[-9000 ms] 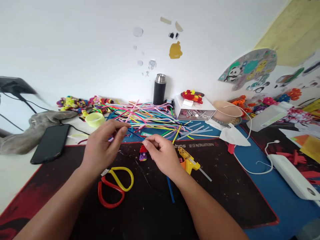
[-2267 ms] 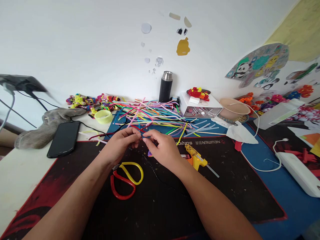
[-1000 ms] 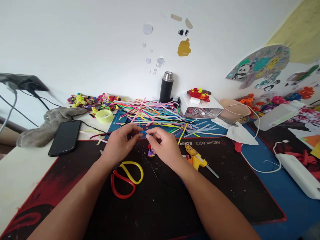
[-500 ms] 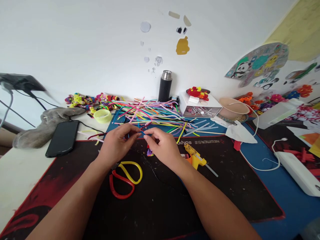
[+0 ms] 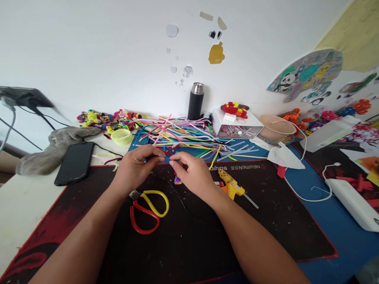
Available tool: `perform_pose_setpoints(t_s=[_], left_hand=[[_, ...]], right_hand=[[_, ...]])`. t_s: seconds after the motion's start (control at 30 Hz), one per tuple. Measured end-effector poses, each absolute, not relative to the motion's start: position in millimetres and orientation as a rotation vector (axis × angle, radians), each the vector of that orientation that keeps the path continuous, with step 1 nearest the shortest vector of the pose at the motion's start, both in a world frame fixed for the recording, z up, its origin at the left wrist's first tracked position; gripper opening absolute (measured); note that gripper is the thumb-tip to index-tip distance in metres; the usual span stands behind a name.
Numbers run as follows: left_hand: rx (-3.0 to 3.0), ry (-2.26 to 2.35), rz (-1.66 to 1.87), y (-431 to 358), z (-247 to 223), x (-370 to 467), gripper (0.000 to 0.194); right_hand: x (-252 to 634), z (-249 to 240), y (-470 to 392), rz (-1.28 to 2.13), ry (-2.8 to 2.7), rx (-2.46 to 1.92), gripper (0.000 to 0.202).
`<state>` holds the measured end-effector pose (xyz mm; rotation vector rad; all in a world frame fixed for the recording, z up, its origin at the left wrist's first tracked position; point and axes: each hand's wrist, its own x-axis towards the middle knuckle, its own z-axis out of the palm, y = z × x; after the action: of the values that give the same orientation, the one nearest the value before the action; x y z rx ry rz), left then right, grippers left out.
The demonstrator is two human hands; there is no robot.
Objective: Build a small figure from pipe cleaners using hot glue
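Both hands are raised above the back part of the black mat (image 5: 177, 244), fingertips nearly meeting. A thin blue pipe cleaner (image 5: 167, 157) runs between them. My left hand (image 5: 134, 167) pinches its left part, and a blue end pokes out by the curled fingers. My right hand (image 5: 192, 171) pinches the other part between thumb and forefinger. Below my left hand lie scissors (image 5: 145, 228) with one red and one yellow handle. A small purple and red piece (image 5: 177, 179) rests beside my right hand, partly hidden by it.
Many colourful pipe cleaners (image 5: 177, 134) are heaped behind the hands. A yellow glue gun (image 5: 232, 187) lies right of my right hand. A black phone (image 5: 74, 163) is at the left, a black flask (image 5: 196, 102) by the wall, a white box (image 5: 237, 124) beside it.
My left hand has shifted slightly left and turned a little, so a blue end now shows by its fingers. The scissors' pivot is now uncovered. My right hand has barely moved.
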<state>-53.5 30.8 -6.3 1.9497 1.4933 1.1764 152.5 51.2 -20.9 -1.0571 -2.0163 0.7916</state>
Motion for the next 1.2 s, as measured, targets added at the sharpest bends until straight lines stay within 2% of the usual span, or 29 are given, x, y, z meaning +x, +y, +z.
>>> perform_pose_setpoints(t_s=[0.13, 0.37, 0.6, 0.9, 1.2], left_hand=[[1.846, 1.521, 1.130, 32.2, -8.2, -55.4, 0.020], [1.669, 1.533, 1.165, 32.0, -6.5, -57.4, 0.042], [1.794, 1.521, 1.071, 31.8, -5.4, -56.2, 0.032], [1.742, 1.454, 0.921, 32.7, -7.8, -58.8, 0.037], [1.558, 1.369, 0.941, 32.6, -6.5, -56.0, 0.037]], right_hand=[[153.3, -21.3, 52.1, 0.780, -2.027, -1.072, 0.013], [154.0, -21.2, 53.5, 0.782, -2.002, -1.075, 0.014], [153.5, -21.1, 53.2, 0.731, -2.030, -1.077, 0.013], [153.9, -19.8, 52.9, 0.681, -2.080, -1.086, 0.012], [153.3, -18.8, 50.8, 0.665, -2.102, -1.057, 0.012]])
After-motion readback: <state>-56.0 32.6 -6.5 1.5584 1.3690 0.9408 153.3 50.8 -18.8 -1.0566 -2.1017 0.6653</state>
